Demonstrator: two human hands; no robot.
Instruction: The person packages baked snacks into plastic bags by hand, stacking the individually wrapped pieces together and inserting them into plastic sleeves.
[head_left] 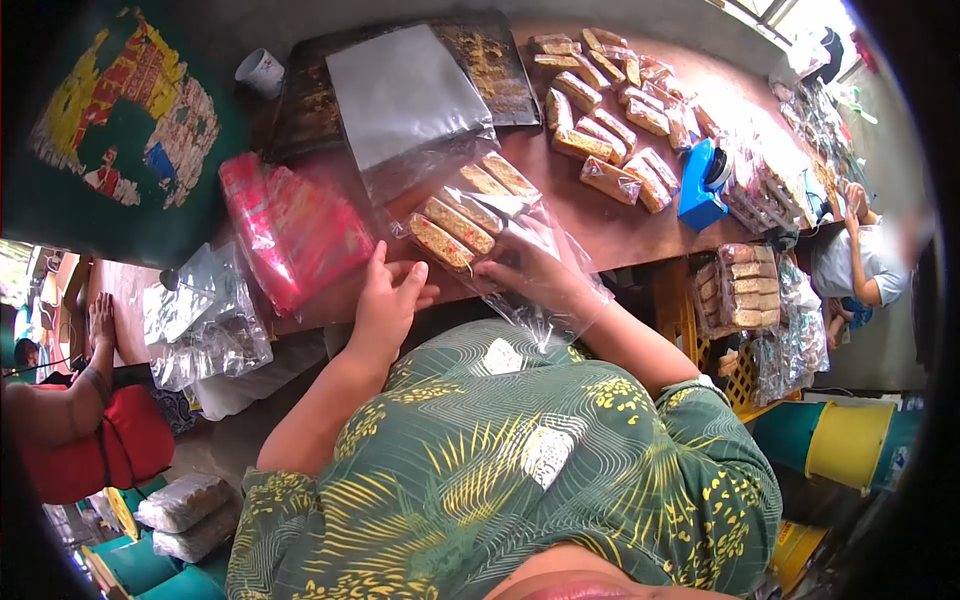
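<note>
A clear plastic bag (560,262) lies at the table's near edge, with several wrapped golden snack bars (452,228) in rows in its far part. My right hand (525,275) is at the bag's near part, fingers bent against the plastic beside the nearest bars. Loose film drapes around its wrist; whether the hand is inside or under the film I cannot tell. My left hand (388,297) is just left of the bars, open, fingers apart and holding nothing. Beyond the bars, a stack of flat clear bags (405,85) rests on a dark tray (490,65).
Many wrapped bars (610,125) are spread at the back right, near a blue tape dispenser (703,187). Red plastic packaging (290,225) and clear bags (205,310) lie left. A white cup (260,72) stands behind. Other people sit at left and right. A yellow crate (735,375) holds packs.
</note>
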